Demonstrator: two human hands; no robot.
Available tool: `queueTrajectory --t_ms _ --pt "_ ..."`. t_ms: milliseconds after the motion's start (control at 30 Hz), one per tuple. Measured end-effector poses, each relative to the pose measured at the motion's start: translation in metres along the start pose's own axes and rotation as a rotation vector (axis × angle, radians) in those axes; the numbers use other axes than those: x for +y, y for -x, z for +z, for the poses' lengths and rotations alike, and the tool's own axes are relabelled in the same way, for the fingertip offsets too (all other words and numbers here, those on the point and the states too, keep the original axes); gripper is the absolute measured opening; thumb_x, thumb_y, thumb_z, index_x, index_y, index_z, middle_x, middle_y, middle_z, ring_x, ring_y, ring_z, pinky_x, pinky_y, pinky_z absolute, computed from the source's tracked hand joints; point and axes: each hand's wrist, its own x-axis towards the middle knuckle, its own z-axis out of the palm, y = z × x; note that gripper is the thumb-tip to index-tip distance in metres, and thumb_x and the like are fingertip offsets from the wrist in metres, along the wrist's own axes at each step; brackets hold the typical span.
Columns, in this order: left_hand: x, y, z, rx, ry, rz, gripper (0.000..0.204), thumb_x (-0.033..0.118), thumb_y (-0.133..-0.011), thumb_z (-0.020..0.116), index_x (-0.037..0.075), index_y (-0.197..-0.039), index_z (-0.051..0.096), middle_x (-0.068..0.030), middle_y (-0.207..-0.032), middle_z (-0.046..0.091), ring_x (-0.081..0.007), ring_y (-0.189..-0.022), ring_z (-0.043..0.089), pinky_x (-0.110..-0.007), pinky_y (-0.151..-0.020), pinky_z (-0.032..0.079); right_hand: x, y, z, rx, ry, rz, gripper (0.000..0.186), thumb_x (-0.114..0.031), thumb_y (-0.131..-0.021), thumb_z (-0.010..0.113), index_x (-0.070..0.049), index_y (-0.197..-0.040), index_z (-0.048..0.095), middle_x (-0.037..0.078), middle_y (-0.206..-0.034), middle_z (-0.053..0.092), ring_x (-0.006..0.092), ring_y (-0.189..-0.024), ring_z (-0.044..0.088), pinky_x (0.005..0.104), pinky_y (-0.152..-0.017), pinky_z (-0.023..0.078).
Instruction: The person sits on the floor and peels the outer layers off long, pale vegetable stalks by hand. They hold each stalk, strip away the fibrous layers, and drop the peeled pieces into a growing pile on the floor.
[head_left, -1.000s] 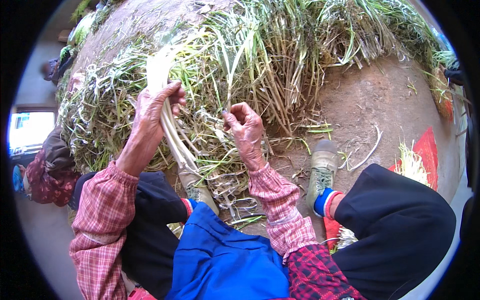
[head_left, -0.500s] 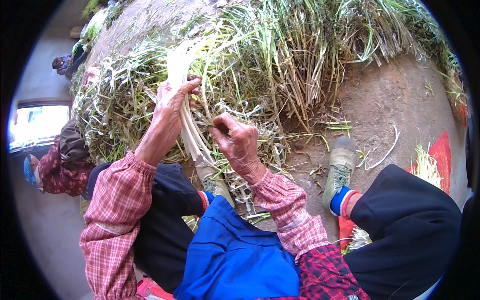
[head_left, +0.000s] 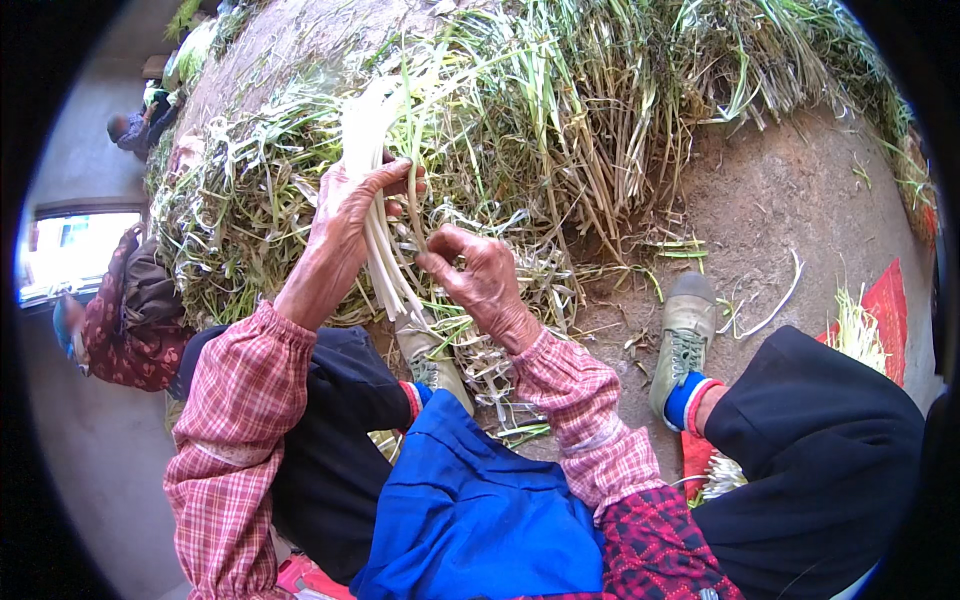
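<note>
My left hand [head_left: 345, 215] is closed around a bunch of long pale stalks [head_left: 379, 255], perhaps garlic shoots. Their white ends hang toward my shoe, while the upper part glares in bright light. Beside the bunch a single greenish stalk [head_left: 416, 190] stands apart, its top running up past my left fingers. My right hand [head_left: 482, 285] pinches that stalk near its lower end with thumb and forefinger, the other fingers curled in. Under both hands lies a heap of stripped leaves and dry husks [head_left: 250, 200].
Uncleaned leafy stalks [head_left: 600, 130] are piled ahead of me on the bare ground. At the right, trimmed pale stalks [head_left: 856, 335] rest by red cloth [head_left: 888, 310]. To my left a person in a dark red patterned top [head_left: 130, 335] sits close; another person [head_left: 140, 128] is farther off.
Both hands shift slightly right, and my right hand still pinches near the single stalk's lower end. The person at my left lifts an arm; the farther person moves a little too.
</note>
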Motion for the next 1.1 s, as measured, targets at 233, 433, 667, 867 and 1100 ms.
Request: queueTrajectory --t_ms 233,433,667,867,1100 --pt "-0.005 0.007 0.009 -0.028 -0.070 0.021 0.022 0.010 -0.077 0.070 0.001 -0.094 0.060 -0.0089 -0.082 0.067 -0.0142 -0.072 0.066 -0.020 -0.049 0.048 -0.003 -0.037 -0.010 0.259 -0.270 0.056 0.039 -0.038 -0.084 0.060 0.001 -0.089 0.063 0.012 -0.080 0.064 0.0220 -0.071 0.062 0.0331 -0.065 0.048" --pt "-0.006 0.014 0.016 -0.023 -0.038 0.007 0.025 0.011 -0.077 0.069 0.000 -0.096 0.059 -0.0085 -0.083 0.066 -0.0145 -0.071 0.066 -0.020 -0.049 0.048 -0.009 -0.052 0.001 0.316 -0.620 0.070 0.015 -0.011 -0.084 0.063 0.003 -0.088 0.066 0.002 -0.071 0.064 0.0055 -0.061 0.054 0.0223 -0.055 0.043" --pt "0.001 0.020 0.023 0.024 0.082 -0.028 0.018 0.011 -0.079 0.067 0.000 -0.092 0.060 -0.0079 -0.083 0.066 -0.0144 -0.075 0.065 -0.022 -0.055 0.050 -0.011 -0.037 -0.004 0.380 -0.913 0.229 0.015 -0.015 -0.089 0.057 -0.004 -0.090 0.067 -0.001 -0.078 0.066 0.0041 -0.065 0.057 0.0205 -0.051 0.044" --pt "-0.005 0.012 0.015 -0.016 0.172 -0.031 0.017 0.008 -0.080 0.064 0.001 -0.094 0.055 -0.0117 -0.087 0.067 -0.0179 -0.078 0.066 -0.023 -0.058 0.053 0.017 -0.026 0.001 0.325 -1.425 0.248 0.015 -0.019 -0.090 0.056 -0.008 -0.098 0.060 0.008 -0.101 0.064 0.0173 -0.095 0.060 0.0331 -0.076 0.051" --pt "0.004 0.005 0.006 -0.022 0.184 -0.023 0.016 0.006 -0.082 0.061 -0.001 -0.094 0.053 -0.0144 -0.085 0.066 -0.0216 -0.080 0.067 -0.023 -0.057 0.055 0.042 -0.025 -0.003 0.368 -1.494 0.228 0.018 -0.020 -0.092 0.051 -0.005 -0.097 0.058 0.012 -0.094 0.065 0.0233 -0.088 0.065 0.0314 -0.067 0.056"
